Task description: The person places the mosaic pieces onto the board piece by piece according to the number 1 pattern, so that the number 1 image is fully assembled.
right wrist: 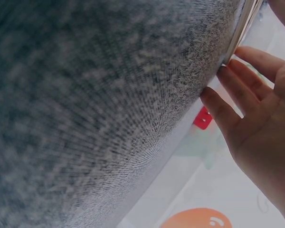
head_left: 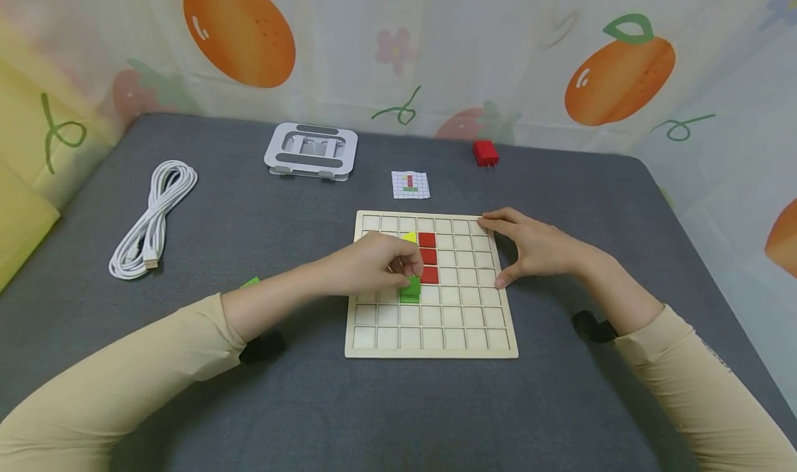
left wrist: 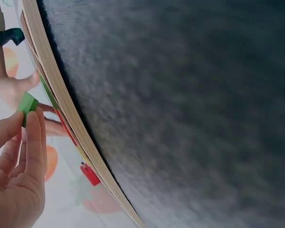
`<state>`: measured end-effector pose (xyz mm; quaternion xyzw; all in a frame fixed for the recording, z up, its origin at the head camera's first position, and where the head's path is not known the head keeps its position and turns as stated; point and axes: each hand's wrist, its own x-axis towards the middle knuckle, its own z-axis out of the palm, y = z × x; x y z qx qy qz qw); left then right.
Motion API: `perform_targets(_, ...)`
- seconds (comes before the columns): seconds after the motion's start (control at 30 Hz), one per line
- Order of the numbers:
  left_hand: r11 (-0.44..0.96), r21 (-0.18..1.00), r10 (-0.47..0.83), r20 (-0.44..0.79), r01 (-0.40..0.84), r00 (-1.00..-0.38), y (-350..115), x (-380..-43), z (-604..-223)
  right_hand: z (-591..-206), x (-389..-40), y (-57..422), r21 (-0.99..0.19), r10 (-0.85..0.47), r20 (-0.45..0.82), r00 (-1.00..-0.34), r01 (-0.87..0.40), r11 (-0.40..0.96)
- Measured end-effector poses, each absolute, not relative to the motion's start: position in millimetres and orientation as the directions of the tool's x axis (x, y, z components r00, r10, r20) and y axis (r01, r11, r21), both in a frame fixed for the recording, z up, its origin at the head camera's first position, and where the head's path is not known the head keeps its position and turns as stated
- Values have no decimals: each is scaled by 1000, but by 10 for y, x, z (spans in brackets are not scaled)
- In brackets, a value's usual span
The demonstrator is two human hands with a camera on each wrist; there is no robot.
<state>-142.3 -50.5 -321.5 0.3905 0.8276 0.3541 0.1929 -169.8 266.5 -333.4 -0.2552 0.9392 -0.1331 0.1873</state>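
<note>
Between thumb and fingertips, my left hand [head_left: 380, 264] pinches a small green block [left wrist: 27, 107] over the middle of a pale wooden grid board [head_left: 429, 353]. Just below it in the head view, another green block [head_left: 409, 298] sits in a board square. Three red blocks [head_left: 427, 256] run in a column on the board, with a yellow block [head_left: 409, 237] beside the top one, partly hidden by the left hand. My right hand [head_left: 535, 247] rests at the board's right edge, its thumb and fingers spread and touching the rim.
Behind the board lies a small pattern card [head_left: 411, 185] with a coloured grid. A grey-white folding stand [head_left: 311, 151], a red plug adapter [head_left: 486, 153] and a coiled white cable [head_left: 152, 219] lie farther out. A green piece [head_left: 250, 282] peeks out behind the left forearm.
</note>
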Motion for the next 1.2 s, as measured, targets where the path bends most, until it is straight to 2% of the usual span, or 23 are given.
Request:
perform_targets(0.4,499,710,742,-53,497,-668,-178,-1379,-3293,-3326,-1692,2678,-351,-523,-288,-802,-420,837)
perform_targets(0.7,528,696,716,-58,486,-695,-163,-1367,-3314,-3327,-1697,2672,-353,-527,-285,-801,-424,834)
perform_targets(1.2,532,677,724,-53,508,-687,-176,-1367,-3357,-3336,-1700,2668,-355,-530,-285,-799,-425,832)
